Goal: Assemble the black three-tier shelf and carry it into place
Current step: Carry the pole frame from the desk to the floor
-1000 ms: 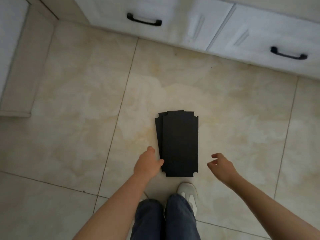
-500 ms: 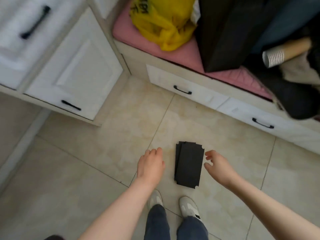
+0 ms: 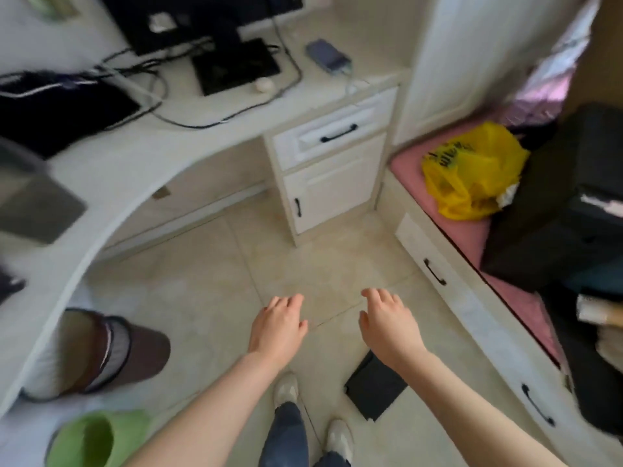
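Flat black rectangular shelf panels (image 3: pixel 374 387) lying on the beige tiled floor (image 3: pixel 202 298), toward its right edge, just right of the white shoes (image 3: pixel 286 389), partly under the right forearm. Above, left hand (image 3: pixel 276 326) and right hand (image 3: pixel 387 323) apart, palms down, fingers loosely spread, holding nothing.

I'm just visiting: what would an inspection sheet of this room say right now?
Surface: beige tiled floor.
Job's things: black shelf panels lie flat on the floor beside the shoes, untouched.
Clutter: yellow bag on a pink cushion; brown bin and green bin by the desk.
Hands: left hand and right hand open, holding nothing.
Cables: black cables trail across the desk.
Surroundings: white drawer cabinet; bench drawers on the right.
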The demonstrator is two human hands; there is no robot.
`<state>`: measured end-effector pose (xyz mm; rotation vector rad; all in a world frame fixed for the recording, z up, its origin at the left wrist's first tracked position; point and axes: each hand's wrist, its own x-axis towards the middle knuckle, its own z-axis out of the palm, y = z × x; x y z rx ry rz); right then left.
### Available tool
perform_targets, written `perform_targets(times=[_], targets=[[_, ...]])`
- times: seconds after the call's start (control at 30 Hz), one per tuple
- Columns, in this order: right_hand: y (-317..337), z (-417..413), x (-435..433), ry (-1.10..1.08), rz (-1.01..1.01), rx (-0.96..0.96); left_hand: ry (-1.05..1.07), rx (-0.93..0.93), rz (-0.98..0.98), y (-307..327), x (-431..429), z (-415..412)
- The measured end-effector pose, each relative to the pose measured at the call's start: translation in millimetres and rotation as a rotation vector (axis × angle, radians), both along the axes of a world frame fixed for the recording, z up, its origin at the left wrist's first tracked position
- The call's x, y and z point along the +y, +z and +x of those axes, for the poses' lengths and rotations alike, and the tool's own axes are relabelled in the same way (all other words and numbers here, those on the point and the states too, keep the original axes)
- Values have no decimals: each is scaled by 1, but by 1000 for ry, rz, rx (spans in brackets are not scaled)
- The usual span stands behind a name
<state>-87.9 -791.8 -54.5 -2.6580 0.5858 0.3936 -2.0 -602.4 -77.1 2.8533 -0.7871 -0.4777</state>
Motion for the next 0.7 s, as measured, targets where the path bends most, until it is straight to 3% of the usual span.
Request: perform_targets(times=[0.37, 0.7], targets=[[93, 56, 154, 443, 116, -79, 657, -146, -165, 110, 200, -33], [136, 120, 311, 726, 200, -99, 1037, -214, -224, 161, 362, -48]])
